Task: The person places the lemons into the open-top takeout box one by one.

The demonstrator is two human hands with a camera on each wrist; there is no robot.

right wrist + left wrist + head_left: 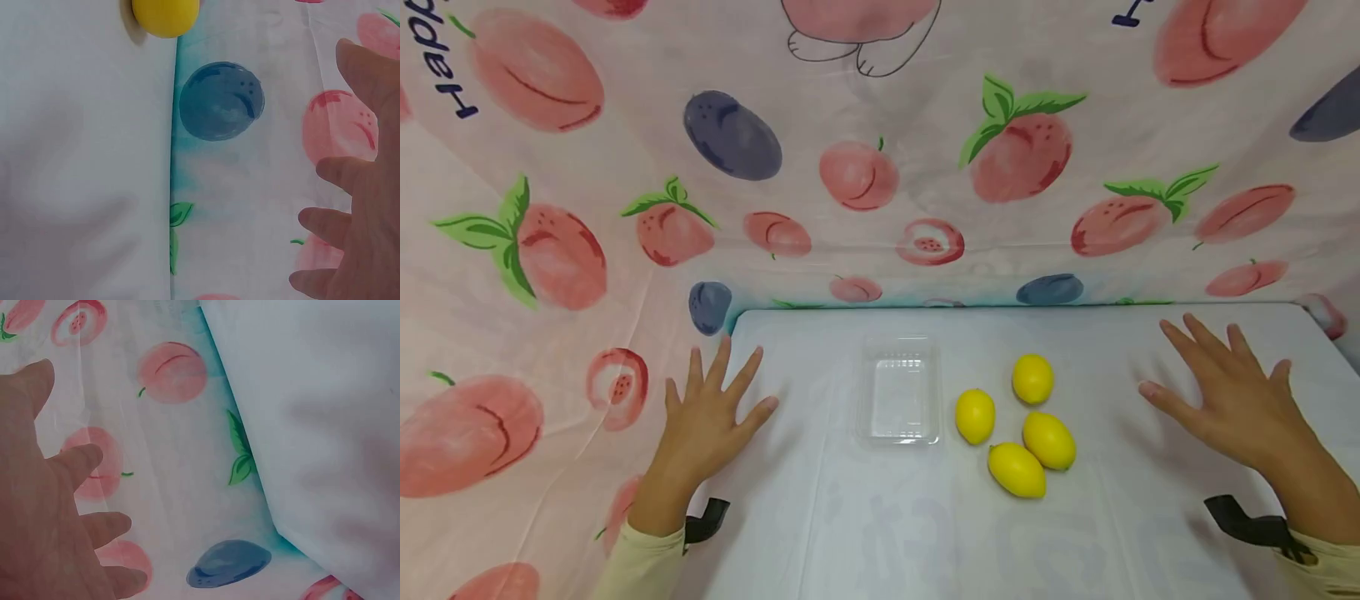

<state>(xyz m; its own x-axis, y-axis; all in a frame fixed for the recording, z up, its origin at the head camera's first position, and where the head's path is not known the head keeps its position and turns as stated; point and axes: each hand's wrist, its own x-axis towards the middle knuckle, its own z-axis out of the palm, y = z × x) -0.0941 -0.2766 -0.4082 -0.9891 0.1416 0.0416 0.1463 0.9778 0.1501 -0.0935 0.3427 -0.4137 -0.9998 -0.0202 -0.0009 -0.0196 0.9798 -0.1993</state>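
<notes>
Several yellow lemons (pixel 1017 471) lie grouped on the white table, right of its middle. Just left of them sits a clear plastic container (pixel 898 396) with nothing visible inside. My left hand (pixel 707 421) is held over the table's left side, its fingers spread and touching nothing. On the far right, my right hand (pixel 1240 400) is likewise spread, apart from the lemons and holding nothing. One lemon (pixel 165 15) shows at the top of the right wrist view. In the left wrist view the left hand (pixel 50 500) appears with straight fingers.
The white tabletop (pixel 850 533) ends at a straight back edge. Behind it and along the left hangs a cloth (pixel 850 108) printed with peaches and blue fruit. Both wrists carry a black strap mount (pixel 706 521).
</notes>
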